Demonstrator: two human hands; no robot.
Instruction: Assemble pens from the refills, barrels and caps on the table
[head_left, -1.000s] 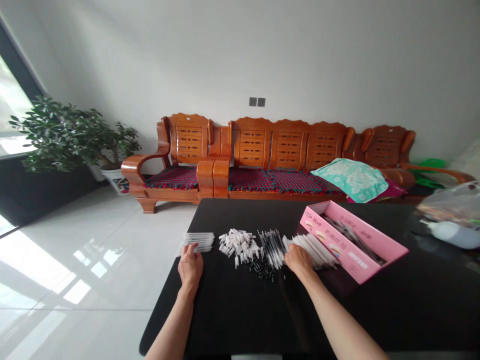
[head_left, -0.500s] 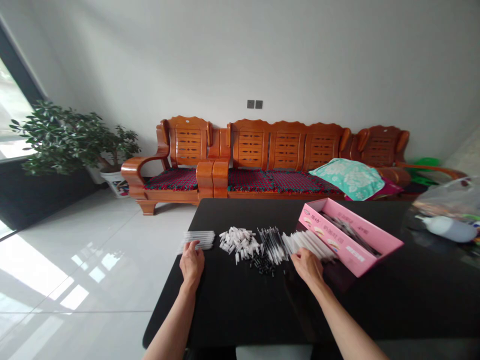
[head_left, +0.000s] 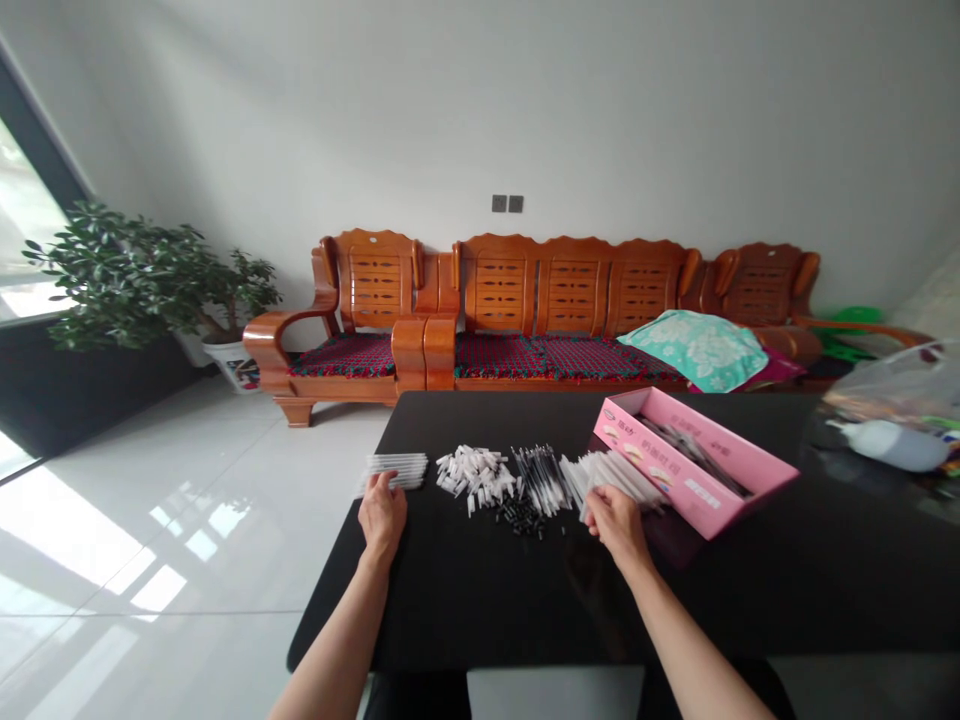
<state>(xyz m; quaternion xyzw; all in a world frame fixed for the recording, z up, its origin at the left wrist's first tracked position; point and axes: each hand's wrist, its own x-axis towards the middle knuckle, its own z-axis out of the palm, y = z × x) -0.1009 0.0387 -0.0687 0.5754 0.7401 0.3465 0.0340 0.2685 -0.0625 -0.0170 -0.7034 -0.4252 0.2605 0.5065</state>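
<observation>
My left hand rests at the table's left edge, its fingers apart and touching the near side of a row of clear, thin tubes. My right hand is closed, thumb against fingers, on a translucent white tube at the front of a pile of similar white tubes. Between the hands lie a heap of short white pieces, a bundle of thin sticks with dark upper parts and white lower ends, and a scatter of tiny black plugs.
A pink box holding dark, thin items stands right of the white tubes. Farther right are a plastic bag and a white bulb-shaped object. A wooden sofa stands behind the black table.
My right hand has drawn slightly back with a white tube between its fingers. My left hand has stayed by the clear tubes. The view has tilted slightly.
</observation>
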